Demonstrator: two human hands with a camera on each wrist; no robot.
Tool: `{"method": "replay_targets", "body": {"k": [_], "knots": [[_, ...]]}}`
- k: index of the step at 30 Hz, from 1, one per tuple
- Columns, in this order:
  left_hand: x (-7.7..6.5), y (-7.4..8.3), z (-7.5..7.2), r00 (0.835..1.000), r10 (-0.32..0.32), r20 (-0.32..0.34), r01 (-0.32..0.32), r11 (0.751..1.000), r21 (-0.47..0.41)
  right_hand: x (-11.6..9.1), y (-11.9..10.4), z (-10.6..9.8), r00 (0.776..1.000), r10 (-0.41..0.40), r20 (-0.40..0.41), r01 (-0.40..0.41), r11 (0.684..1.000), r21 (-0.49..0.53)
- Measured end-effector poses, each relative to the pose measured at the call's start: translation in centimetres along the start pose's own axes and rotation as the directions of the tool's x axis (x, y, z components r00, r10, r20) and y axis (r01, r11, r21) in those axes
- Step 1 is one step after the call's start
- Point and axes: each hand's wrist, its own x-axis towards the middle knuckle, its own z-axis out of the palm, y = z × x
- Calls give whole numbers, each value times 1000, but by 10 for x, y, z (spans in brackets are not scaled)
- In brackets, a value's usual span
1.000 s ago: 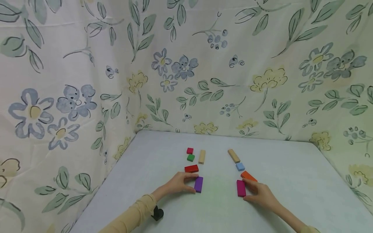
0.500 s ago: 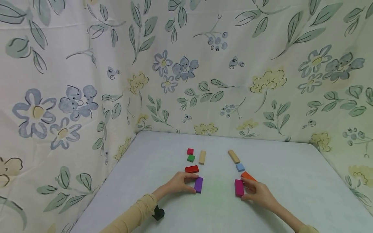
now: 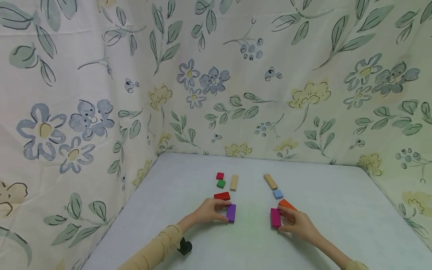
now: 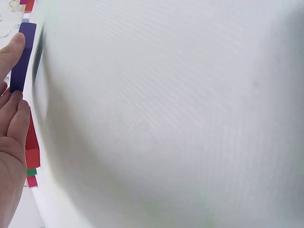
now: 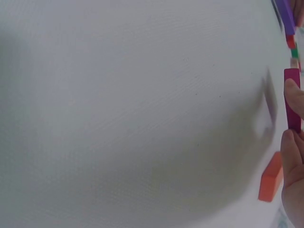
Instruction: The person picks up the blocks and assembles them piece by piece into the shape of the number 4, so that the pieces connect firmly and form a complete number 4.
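Note:
My left hand (image 3: 209,210) pinches a purple block (image 3: 231,213) by its two ends, thumb at the near end and fingers at the far one. In the left wrist view, the purple block (image 4: 23,59) stands off the white tabletop, with a dark shadow beside it. My right hand (image 3: 297,223) holds a magenta block (image 3: 275,218) the same way. The right wrist view shows a gap between the magenta block (image 5: 292,102) and its shadow on the table. Just behind the left fingers lies a red block (image 3: 222,196); behind the right ones, an orange block (image 3: 287,204), partly hidden.
Farther back on the white table (image 3: 324,187) lie a green block (image 3: 221,184), a small crimson block (image 3: 220,176), a light blue block (image 3: 278,194) and two plain wooden blocks, one left (image 3: 234,183) and one right (image 3: 270,182). A floral curtain (image 3: 236,112) hangs behind.
The magenta block has moved a little left with my right hand, toward the purple one. The purple block has shifted slightly right in the last half second. The other blocks stay put.

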Motion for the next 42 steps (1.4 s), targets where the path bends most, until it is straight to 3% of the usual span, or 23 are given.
{"method": "replay_targets", "body": {"k": [7, 12, 24, 42], "knots": [[5, 7, 1, 1000, -3, -13, 2, 1000, -15, 0, 0, -1, 998, -56, 9, 55, 998, 38], [10, 12, 1, 1000, 18, -13, -19, 998, -63, 0, -1, -1, 998, -65, 7, 65, 998, 22], [29, 21, 12, 999, 39, -33, -41, 996, -75, 1, -5, 1, 995, -101, 3, 101, 995, 28], [49, 32, 30, 1000, -1, -10, 1, 997, -76, 7, -16, 8, 995, -96, 37, 94, 994, 47]]}}
